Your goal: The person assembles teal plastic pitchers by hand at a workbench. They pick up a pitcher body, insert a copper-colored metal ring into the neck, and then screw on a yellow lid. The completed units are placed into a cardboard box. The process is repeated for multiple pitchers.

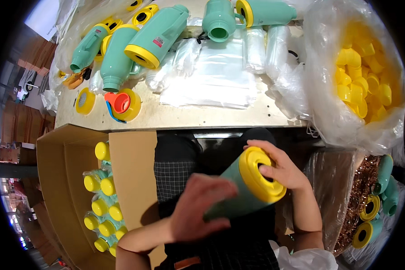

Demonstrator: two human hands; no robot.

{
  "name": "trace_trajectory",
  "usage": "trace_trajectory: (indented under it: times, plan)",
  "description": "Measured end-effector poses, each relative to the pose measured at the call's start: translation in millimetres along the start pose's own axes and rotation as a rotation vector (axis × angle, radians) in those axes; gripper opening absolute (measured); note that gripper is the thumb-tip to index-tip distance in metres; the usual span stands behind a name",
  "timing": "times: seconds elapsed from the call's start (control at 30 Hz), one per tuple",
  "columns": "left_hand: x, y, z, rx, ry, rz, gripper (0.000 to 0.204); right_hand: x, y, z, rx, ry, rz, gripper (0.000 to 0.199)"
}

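Observation:
A green vacuum flask body (238, 202) with a yellow ring-shaped base (249, 168) lies tilted above my lap, its base end facing up. My right hand (283, 166) grips the yellow base at the rim, with the thumb at the dark opening in its middle. Beside the green body is my left hand (198, 207), blurred by motion, its fingers and thumb spread apart. Whether it touches the flask cannot be made out. The flask's far end is hidden behind this hand.
A cardboard box (72, 180) at left holds several yellow-capped flasks. Across the worktable (202, 117) lie green flasks (159, 36), clear plastic bags (211, 72) and a tape roll (131, 108). A plastic sack of yellow cups (360, 85) stands right, above another box of flasks (333, 193).

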State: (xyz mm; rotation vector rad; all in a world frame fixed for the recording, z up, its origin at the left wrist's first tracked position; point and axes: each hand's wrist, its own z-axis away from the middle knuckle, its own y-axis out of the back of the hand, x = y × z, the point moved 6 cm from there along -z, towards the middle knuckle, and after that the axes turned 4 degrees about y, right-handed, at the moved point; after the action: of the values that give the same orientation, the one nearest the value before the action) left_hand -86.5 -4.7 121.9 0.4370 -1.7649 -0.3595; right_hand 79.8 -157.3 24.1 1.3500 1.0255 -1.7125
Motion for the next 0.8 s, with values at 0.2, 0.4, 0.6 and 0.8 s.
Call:
trace_trajectory:
  times: [0.2, 0.4, 0.6, 0.8]
  plan:
    - [-59.8, -23.1, -94.7, 0.138, 0.303, -0.360, 0.001, -6.1, 9.8, -1.6, -0.024, 0.096, 0.131, 0.063]
    - [-255.2, 4.9, -173.0, 0.292, 0.351, -0.421, 0.007, -5.6, 28.2, -43.7, -0.123, 0.067, -0.024, 0.018]
    - [-258.9, 26.7, -174.7, 0.560, 0.663, 0.547, 0.026, 30.4, 55.4, -91.9, 0.405, -0.033, -0.038, 0.021]
    - [-161.7, -24.4, -121.7, 0.467, 0.447, 0.714, 0.019, 38.3, 53.1, -89.0, 0.473, 0.107, -0.094, 0.035]
